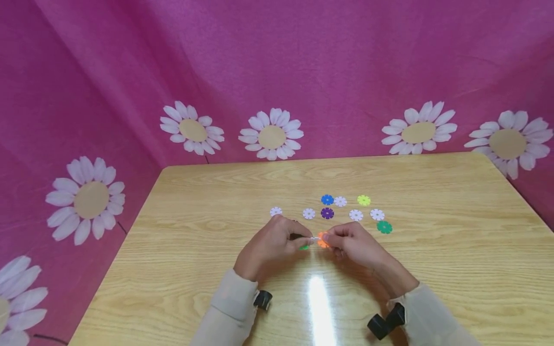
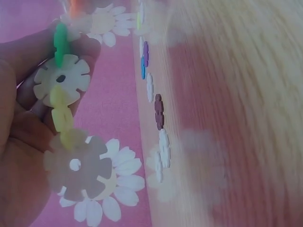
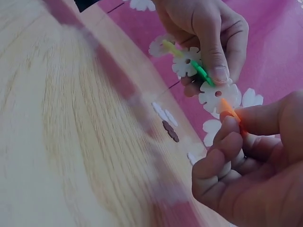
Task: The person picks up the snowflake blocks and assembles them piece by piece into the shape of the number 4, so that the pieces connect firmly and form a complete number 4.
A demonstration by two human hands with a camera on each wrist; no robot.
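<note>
Above the table, my left hand pinches the end white disc of a chain of notched plastic discs. Behind it in the right wrist view the chain runs through a green disc, a white disc, a yellow disc and another white disc. An orange disc is pinched between thumb and fingers of my right hand. Its edge meets the end white disc; how deep the slots sit together I cannot tell. In the left wrist view the chain hangs along the left palm.
Loose discs lie beyond my hands on the wooden table: several white, a blue disc, a purple disc, a yellow-green disc and a green disc. A pink flowered curtain borders the table's back and left.
</note>
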